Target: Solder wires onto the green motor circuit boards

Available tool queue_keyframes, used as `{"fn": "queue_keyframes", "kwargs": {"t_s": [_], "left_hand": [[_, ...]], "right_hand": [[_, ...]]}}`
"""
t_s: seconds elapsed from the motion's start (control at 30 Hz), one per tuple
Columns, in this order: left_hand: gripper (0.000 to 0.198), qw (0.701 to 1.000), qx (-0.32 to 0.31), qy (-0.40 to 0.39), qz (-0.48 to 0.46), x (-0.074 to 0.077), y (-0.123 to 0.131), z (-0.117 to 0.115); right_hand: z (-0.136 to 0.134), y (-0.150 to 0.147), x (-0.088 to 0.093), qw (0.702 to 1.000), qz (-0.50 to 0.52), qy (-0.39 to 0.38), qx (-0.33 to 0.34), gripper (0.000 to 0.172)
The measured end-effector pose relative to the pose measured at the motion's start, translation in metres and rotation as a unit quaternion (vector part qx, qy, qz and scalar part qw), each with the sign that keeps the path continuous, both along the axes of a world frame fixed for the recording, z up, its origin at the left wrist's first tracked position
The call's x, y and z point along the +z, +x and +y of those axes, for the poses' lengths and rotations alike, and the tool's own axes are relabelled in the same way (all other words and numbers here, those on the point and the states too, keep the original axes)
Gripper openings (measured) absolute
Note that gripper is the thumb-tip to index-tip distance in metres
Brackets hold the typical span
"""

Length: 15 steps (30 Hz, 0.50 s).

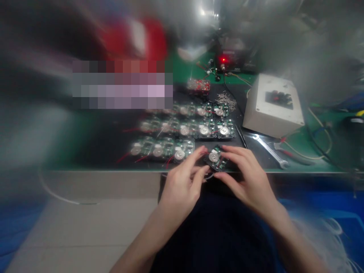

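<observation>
Left hand (182, 182) and right hand (253, 176), narrowly curved, are holding a circuit module (214, 157) between them near the worktop's front edge (93, 170); similar modules (204, 130) are crowding ahead, leftward.

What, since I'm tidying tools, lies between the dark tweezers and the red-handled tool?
The silver wrench lies between the dark tweezers and the red-handled tool, in the head view.
</observation>
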<state>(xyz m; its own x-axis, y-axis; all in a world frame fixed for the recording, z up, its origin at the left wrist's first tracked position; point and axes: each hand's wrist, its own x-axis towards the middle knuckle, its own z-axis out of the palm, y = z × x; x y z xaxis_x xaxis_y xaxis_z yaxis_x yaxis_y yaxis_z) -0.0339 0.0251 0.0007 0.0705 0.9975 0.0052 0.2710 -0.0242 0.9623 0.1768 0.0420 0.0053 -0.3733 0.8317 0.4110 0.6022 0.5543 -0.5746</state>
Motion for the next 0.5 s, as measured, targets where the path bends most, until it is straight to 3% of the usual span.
{"fn": "queue_keyframes", "kwargs": {"t_s": [0.17,0.37,0.5], "left_hand": [[0.057,0.984,0.083,0.107,0.119,-0.001,0.003,-0.022],[0.038,0.959,0.157,0.148,0.182,0.000,-0.016,-0.043],[0.026,0.925,0.333,0.115,0.146,-0.015,-0.043,-0.051]], "right_hand": [[-0.004,-0.008,-0.004,0.999,0.009,0.031,0.008,0.042],[-0.013,0.000,-0.006,1.000,-0.003,-0.001,-0.009,0.044],[-0.018,0.004,-0.013,1.000,-0.004,0.002,-0.025,0.048]]}}
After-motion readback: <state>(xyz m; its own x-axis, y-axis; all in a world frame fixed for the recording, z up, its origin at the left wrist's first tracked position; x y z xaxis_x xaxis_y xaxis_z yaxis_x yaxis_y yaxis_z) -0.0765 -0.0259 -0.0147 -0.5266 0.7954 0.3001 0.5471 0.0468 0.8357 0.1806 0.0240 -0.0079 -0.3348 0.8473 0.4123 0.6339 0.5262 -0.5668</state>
